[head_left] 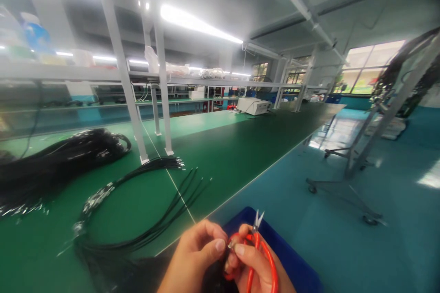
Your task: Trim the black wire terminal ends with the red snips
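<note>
My right hand [256,261] has a pair of red-handled scissors [274,268] hooked in it, with the short blades pointing up and slightly apart. Its thumb and fingertips also pinch at a small, shiny piece [230,245], too small to name. Close against it, my left hand [202,249] is closed in a pinch at the same spot; what lies between its fingertips I cannot make out. Left of my hands, a bundle of thin black cables [137,240] curves over the green table [220,155], its ends fanned out.
A thick pile of black cables [68,158] lies at the left. Beneath my hands, beside the table edge, is a blue bin [292,256]. White posts [163,78] carry a shelf. Farther back sits a white box-shaped machine [254,106]; a wheeled rack [357,160] stands at right.
</note>
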The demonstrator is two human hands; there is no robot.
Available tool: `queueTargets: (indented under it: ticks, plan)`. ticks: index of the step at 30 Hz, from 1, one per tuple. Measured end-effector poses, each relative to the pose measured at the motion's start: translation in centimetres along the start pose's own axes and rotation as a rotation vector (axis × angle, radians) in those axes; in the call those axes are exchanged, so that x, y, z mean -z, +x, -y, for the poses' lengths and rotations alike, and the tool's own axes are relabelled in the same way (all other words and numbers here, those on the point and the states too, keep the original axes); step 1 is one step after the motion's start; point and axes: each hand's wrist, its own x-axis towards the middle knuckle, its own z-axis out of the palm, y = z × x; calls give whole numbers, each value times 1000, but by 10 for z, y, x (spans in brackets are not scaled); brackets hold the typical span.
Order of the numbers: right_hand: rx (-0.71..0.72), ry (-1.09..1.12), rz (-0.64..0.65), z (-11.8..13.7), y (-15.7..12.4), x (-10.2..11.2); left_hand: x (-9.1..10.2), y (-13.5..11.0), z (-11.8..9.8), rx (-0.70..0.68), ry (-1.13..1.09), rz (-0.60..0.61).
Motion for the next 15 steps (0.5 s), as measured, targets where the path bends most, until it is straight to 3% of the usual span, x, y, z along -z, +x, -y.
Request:
queueTargets:
  ticks: [2,6,9,12,15]
  plan:
    - [8,5,-7,-2,3,1,3,-5,-4,-121,288,-88]
    - [-9,-11,1,-9,9,7,-1,-13,-6,-537,899,-199]
    - [-9,-34,6,-13,11,10,-4,-15,-1,-693,1188,-244]
    - [-1,-6,11,-10,9,6,0,-16,-1,-697,1205,-300]
    - [12,23,-5,-5,4,-1,6,-17,-7,-474,987,-198]
